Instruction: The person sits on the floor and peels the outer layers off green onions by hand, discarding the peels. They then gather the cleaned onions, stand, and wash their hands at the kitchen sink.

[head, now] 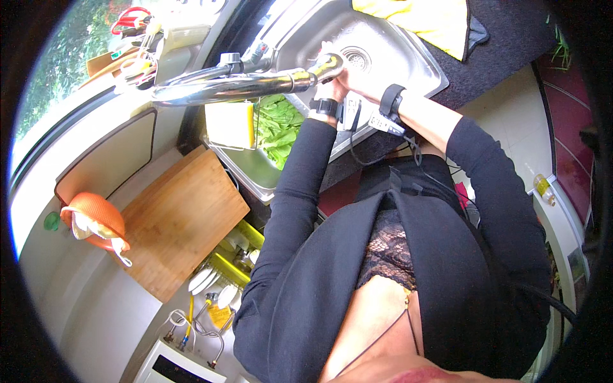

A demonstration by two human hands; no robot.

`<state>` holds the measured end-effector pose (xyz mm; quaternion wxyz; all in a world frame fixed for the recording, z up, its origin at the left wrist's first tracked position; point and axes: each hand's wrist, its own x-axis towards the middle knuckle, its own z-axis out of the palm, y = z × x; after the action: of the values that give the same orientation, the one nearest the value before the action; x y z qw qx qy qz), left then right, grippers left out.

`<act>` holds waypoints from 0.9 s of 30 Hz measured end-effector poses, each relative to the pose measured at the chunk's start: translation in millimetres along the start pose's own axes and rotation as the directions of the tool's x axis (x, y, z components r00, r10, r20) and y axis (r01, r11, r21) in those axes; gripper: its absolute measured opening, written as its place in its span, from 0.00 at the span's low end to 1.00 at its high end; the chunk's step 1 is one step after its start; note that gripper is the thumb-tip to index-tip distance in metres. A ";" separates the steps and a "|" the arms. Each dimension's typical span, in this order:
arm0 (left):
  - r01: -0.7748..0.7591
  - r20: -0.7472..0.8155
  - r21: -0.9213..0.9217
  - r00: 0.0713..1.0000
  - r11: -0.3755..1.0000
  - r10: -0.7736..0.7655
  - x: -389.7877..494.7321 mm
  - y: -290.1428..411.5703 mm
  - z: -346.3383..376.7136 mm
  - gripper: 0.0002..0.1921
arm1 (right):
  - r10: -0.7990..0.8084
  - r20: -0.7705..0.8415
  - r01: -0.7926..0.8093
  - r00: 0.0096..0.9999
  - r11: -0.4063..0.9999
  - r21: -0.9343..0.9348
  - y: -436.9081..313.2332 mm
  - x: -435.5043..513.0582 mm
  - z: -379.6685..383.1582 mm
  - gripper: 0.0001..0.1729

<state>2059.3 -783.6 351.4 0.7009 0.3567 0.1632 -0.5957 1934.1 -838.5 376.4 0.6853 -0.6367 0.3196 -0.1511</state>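
Note:
My left hand (334, 89) and my right hand (355, 82) meet over the stainless steel sink (402, 62), beneath the chrome faucet (249, 88). The spout's end covers much of the fingers, so whether anything is between them cannot be told. Just past my hands lies the round sink drain (358, 58). Both wrists wear black straps, with small wired devices (385, 123) beside them. Left of my left forearm, green leafy vegetables (278, 131) fill part of a second basin (249, 179). A white-and-yellow sponge (230, 125) rests in a wire holder there.
A wooden cutting board (184, 225) lies to the left, with an orange colander (98, 215) at its far edge. Utensils (139, 60) stand by the window. A yellow cloth (421, 19) drapes over the sink's far rim. Plates (203, 280) sit in a rack lower left.

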 end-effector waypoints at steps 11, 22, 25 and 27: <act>0.478 0.427 -0.749 0.878 0.459 -0.217 -19.0 5.8 32.7 0.13 | -0.009 0.209 -0.166 0.978 0.574 0.802 22.2 65.2 -4.7 0.21; -0.383 0.257 0.823 0.909 0.420 0.327 -21.6 -14.7 8.1 0.10 | -0.087 -0.111 0.086 0.990 0.996 -0.011 19.5 59.0 -1.1 0.17; -0.424 0.458 0.889 0.815 -0.174 0.356 -15.0 -7.6 -7.7 0.11 | -0.115 -0.099 0.099 0.988 0.983 -0.155 18.6 52.8 -4.0 0.17; -0.464 0.349 0.839 0.859 0.283 0.374 -13.5 2.3 -19.7 0.13 | -0.134 -0.084 0.110 0.987 0.963 -0.245 16.1 47.7 -7.9 0.17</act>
<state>2062.1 -760.2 347.3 0.5315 0.6806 -0.3128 -0.3956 1961.7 -871.6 349.2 0.5758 -0.7251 0.3292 -0.1849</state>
